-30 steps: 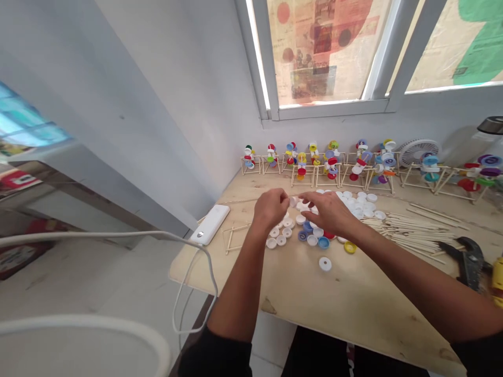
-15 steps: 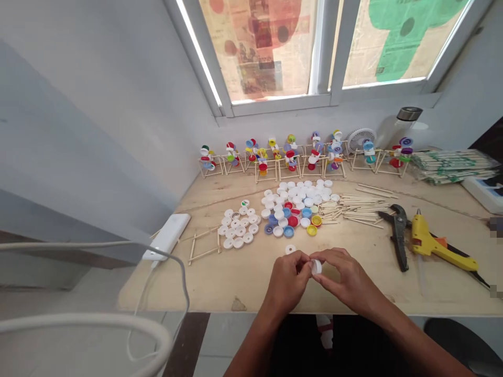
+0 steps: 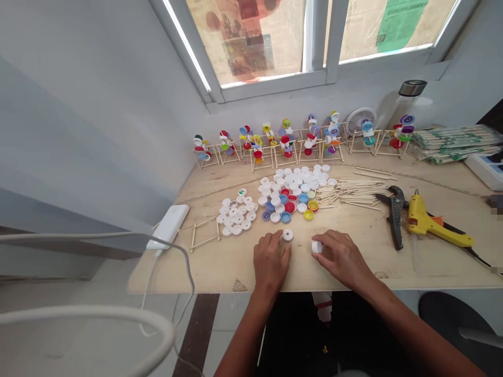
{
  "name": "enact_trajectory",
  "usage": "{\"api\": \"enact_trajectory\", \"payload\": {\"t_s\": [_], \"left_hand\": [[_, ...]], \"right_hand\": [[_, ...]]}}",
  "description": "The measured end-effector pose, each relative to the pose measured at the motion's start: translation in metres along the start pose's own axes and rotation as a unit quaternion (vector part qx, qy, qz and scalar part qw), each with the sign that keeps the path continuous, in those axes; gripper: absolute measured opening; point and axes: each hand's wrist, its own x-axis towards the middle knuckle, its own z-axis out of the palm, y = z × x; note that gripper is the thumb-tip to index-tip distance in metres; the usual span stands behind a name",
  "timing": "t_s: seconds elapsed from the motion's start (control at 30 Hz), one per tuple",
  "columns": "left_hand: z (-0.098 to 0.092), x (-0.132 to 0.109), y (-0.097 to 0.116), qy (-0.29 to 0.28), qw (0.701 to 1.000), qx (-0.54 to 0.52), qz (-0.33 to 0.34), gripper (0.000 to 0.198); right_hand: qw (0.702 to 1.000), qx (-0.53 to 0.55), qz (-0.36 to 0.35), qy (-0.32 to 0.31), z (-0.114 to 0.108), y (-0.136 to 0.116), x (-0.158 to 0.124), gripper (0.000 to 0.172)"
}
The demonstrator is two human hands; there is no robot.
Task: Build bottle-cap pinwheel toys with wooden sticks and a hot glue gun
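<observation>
A white bottle cap [image 3: 316,246] is pinched between the thumb and fingers of my right hand [image 3: 342,256], just above or on the wooden table. My left hand [image 3: 271,261] rests on the table to the left, thumb and index finger apart. Close to its fingertips lies another white cap with a hole [image 3: 288,235]; whether the index finger touches it I cannot tell. Behind my hands spreads a pile of white caps [image 3: 302,180] with red, blue and yellow ones at its front. More white caps with holes [image 3: 236,215] form a group at left.
Several stick frames with coloured cap wheels [image 3: 286,146] line the wall under the window. Thin wooden sticks [image 3: 361,191], a black-handled cutter [image 3: 395,217] and a yellow glue gun [image 3: 436,228] lie right. A stick frame [image 3: 205,241] and white power strip [image 3: 168,225] are left.
My hands have come apart: the left has moved left beside the holed cap, while the right keeps a white cap. The camera view has tilted down a little.
</observation>
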Motion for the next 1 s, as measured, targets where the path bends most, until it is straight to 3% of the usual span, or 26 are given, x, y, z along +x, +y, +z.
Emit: {"api": "enact_trajectory", "payload": {"t_s": [0.13, 0.23, 0.37, 0.53, 0.77, 1.0], "left_hand": [[-0.001, 0.000, 0.006, 0.003, 0.999, -0.034, -0.003, 0.031], [-0.008, -0.005, 0.008, 0.003, 0.989, -0.148, -0.008, 0.029], [-0.016, -0.013, 0.013, -0.049, 0.949, -0.309, -0.051, 0.028], [-0.020, -0.017, 0.017, -0.073, 0.904, -0.406, -0.110, 0.024], [-0.015, -0.023, 0.013, -0.072, 0.883, -0.446, -0.129, 0.023], [-0.015, -0.022, 0.008, -0.086, 0.891, -0.429, -0.123, 0.025]], "right_hand": [[0.999, -0.038, -0.012, -0.005, 0.002, -0.006, 0.007, 0.025], [0.999, -0.041, -0.020, -0.006, 0.004, -0.015, 0.014, 0.026], [0.999, -0.033, -0.030, -0.003, 0.009, -0.029, 0.022, 0.017], [0.998, -0.042, -0.051, -0.021, 0.018, -0.044, 0.026, 0.016], [0.999, -0.027, -0.032, -0.032, 0.023, -0.049, 0.023, 0.010], [1.000, 0.010, -0.019, -0.017, 0.027, -0.049, 0.018, 0.017]]}}
